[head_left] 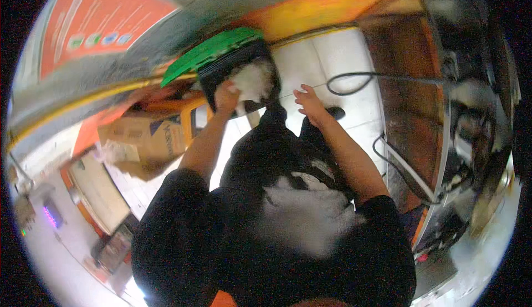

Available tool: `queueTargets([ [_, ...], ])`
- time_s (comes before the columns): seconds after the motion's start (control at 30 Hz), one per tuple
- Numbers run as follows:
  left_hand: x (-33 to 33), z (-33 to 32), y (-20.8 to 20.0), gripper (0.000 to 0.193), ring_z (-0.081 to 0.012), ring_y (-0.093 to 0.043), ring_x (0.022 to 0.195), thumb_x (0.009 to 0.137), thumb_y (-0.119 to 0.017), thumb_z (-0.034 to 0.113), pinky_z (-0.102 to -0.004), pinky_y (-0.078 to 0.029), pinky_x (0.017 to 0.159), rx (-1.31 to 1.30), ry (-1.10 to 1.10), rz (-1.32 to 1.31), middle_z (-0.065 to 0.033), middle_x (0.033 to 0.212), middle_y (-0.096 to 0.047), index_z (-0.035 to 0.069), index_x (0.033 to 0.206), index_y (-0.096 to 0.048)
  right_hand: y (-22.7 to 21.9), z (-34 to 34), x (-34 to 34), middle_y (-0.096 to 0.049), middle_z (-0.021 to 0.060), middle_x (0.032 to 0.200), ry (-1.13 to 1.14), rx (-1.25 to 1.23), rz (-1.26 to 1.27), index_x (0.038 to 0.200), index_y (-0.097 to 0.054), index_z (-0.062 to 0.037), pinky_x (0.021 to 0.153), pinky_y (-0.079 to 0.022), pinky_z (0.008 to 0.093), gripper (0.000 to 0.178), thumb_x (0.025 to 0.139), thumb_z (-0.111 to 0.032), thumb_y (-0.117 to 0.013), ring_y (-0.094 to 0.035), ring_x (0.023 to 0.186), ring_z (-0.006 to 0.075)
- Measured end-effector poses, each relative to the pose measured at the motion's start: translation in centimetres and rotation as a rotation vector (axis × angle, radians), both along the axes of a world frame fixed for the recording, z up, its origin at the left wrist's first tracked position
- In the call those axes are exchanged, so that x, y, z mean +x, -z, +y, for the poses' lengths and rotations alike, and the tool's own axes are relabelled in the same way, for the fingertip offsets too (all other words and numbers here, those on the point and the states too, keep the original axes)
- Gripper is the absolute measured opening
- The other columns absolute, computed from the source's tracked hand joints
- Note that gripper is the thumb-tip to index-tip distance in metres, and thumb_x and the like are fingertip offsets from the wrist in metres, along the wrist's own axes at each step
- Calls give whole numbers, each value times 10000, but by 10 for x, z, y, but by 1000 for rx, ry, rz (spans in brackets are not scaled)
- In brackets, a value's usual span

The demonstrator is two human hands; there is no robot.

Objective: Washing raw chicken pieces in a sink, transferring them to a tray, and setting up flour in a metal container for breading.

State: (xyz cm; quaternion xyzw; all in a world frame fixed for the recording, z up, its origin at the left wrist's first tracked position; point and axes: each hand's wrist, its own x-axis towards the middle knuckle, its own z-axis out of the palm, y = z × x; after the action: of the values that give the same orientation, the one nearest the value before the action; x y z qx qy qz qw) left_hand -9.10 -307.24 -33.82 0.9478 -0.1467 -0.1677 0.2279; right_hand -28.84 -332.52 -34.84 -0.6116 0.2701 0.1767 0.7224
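Note:
My left hand (225,96) is at the near left edge of a black container (209,85). Its fingers touch or overlap a pale, whitish clump (254,80) inside; blur hides whether they grip it. A bright green piece with a ragged edge (213,52) runs along the container's far side. To the right, my right hand (311,104) hangs in the air above white floor tiles, its fingers apart and nothing in them. The container stands just in front of my dark-clothed legs.
A cardboard box (147,138) sits on the left, beside an orange frame (191,113). On the right stands a brown wooden panel or cabinet (413,113), with a looped dark cable (349,76) reaching over the tiles (313,57). A yellow-orange surface (327,10) lies at the far side.

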Motion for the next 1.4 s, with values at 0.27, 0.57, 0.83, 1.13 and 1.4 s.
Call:
queueTargets([
  [0.27, 18, 75, 67, 823, -336, -507, 1085, 704, -616, 599, -423, -420, 915, 800, 111, -222, -217, 1277, -438, -4, 1237, -445, -233, -221, -213, -584, 86, 838, 838, -1429, -132, 930, -559, -51, 717, -442, 314, 229, 718, -4, -632, -556, 776, 217],
  [0.57, -25, -160, 118, 481, -371, -542, 932, 823, -535, 443, -462, -451, 812, 69, 15, 947, -187, 1047, -554, 20, 1051, -538, -339, -372, -406, -606, 119, 851, 1004, -1731, 260, 909, -587, -22, 672, -461, 328, 123, 800, -80, -588, -581, 737, 226],
  [0.83, 78, -287, 91, 293, -263, -570, 790, 845, -504, 279, -403, -463, 751, 55, 1296, -119, -128, 935, -604, 42, 999, -580, -250, -283, -408, -614, 109, 764, 1306, -1357, 470, 849, -594, -13, 609, -461, 313, 68, 808, -62, -573, -589, 672, 198],
  [1.13, 36, -431, 135, 292, -239, -581, 855, 837, -501, 243, -384, -453, 796, 84, 2155, -172, -129, 984, -627, 34, 1013, -603, -141, -45, -360, -622, 120, 917, 1022, -650, 840, 927, -605, -86, 759, -472, 403, 230, 753, -237, -616, -589, 849, 304],
  [1.4, -132, -541, 115, 320, -249, -576, 915, 823, -507, 255, -375, -444, 821, 367, 2182, -29, -139, 1001, -629, 34, 1032, -603, -54, 168, -440, -628, 201, 893, 1485, -145, 1317, 815, -654, -4, 756, -478, 430, 283, 749, -271, -589, -594, 857, 368],
])
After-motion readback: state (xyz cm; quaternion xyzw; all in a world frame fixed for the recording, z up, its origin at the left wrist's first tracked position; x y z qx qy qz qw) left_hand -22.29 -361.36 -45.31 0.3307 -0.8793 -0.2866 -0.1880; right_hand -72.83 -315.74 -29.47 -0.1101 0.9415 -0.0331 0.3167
